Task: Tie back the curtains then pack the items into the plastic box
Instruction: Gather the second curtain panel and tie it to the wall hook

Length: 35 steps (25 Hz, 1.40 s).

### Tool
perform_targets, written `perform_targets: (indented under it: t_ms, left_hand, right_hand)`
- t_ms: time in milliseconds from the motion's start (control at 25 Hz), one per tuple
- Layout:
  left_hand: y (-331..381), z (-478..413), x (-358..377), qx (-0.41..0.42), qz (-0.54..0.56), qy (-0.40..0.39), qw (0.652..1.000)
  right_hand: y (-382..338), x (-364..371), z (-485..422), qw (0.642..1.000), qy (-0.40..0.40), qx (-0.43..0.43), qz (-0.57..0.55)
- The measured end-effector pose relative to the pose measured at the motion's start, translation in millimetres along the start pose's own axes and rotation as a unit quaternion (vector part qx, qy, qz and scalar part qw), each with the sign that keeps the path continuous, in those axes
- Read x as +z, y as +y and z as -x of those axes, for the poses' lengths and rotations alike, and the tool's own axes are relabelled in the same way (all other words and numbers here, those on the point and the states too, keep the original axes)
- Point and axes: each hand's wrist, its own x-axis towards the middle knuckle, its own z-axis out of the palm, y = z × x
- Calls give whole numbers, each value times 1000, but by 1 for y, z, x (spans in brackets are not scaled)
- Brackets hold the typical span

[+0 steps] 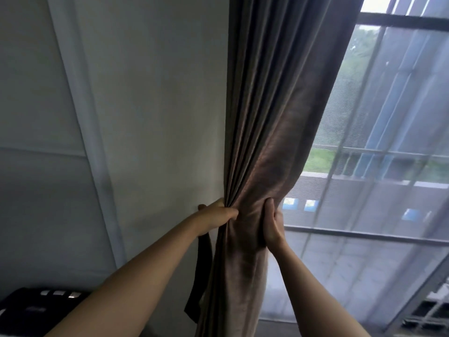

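A brown curtain (274, 113) hangs beside the white wall, gathered into a narrow bunch at hand height. My left hand (218, 215) pinches the folds on the bunch's left side, against the wall. A dark tie-back strap (200, 271) hangs down from under that hand, loose at its lower end. My right hand (273, 224) presses flat around the bunch's right side, fingers pointing up. The plastic box and the items are out of view.
A sheer white curtain (379, 190) covers the window (398, 23) on the right. The white wall (158, 117) with a vertical trim strip stands on the left. A dark object (36, 310) with shiny tabs lies at the lower left.
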Motion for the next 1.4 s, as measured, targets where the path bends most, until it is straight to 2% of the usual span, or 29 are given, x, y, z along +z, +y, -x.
perform_targets:
  t_ms: [80, 200, 320, 520, 680, 800, 920, 1040, 1160, 1280, 1400]
  left_hand:
    - [15, -11, 16, 8, 1, -16, 1000]
    - [35, -29, 43, 22, -10, -17, 1000]
    - [46, -41, 56, 27, -25, -4, 999]
    - [38, -47, 44, 82, -13, 61, 995]
    - [12, -45, 6, 68, -41, 122, 989]
    - [2, -39, -13, 66, -80, 145, 984]
    - [7, -36, -22, 64, -170, 146, 972]
    - [15, -34, -20, 42, -256, 131, 957]
    - [20, -32, -9, 30, -267, 132, 954]
    - [28, -30, 4, 20, -265, 152, 952]
    - [31, -28, 9, 10, -265, 165, 950]
  right_hand:
    - [-2, -22, -1, 998, 52, -28, 27]
    - [-2, -56, -5, 991, 114, -19, 67]
    - [-3, -73, -13, 989, 123, -2, 78]
    - [-8, -56, -33, 995, 30, 60, 74]
    - [-5, -5, -34, 999, -9, 47, 21]
    - [-2, 25, -26, 997, -70, 42, -7]
    - [0, 40, -22, 992, -120, 43, 18]
    - [1, 34, -9, 993, -105, -3, 57]
    - [11, 25, 19, 989, -40, -57, 132]
    - [17, 27, 36, 986, 20, -15, 167]
    - [7, 33, 30, 987, 44, 41, 148]
